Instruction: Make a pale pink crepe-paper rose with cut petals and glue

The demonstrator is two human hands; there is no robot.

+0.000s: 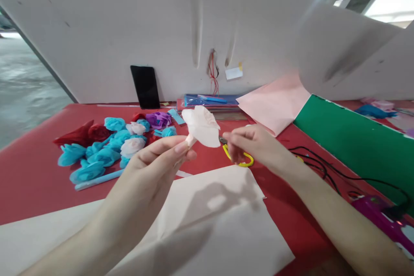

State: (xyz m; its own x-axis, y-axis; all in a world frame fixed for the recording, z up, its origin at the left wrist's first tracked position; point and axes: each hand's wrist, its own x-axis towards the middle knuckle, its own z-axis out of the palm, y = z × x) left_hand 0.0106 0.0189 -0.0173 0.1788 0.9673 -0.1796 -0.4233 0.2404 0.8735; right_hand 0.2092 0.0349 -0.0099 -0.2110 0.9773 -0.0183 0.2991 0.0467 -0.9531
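My left hand (155, 164) is closed in a pinch on the base of a pale pink paper flower (202, 125), held up above the red table (29, 177). My right hand (255, 144) is just right of the flower, fingers curled and pressed together near the petal's edge; whether they grip the petal I cannot tell. Under that hand lie yellow-handled scissors (242, 163). A pale pink paper sheet (213, 220) lies flat below both hands.
Several finished paper flowers, blue (93, 155), white, purple (158, 119) and red (84, 133), lie at the left. A black phone (145, 87) leans on the back wall. Pink paper (274, 103) and a green sheet (349, 138) lie right, with black cables (326, 168) and a purple glue gun (381, 220).
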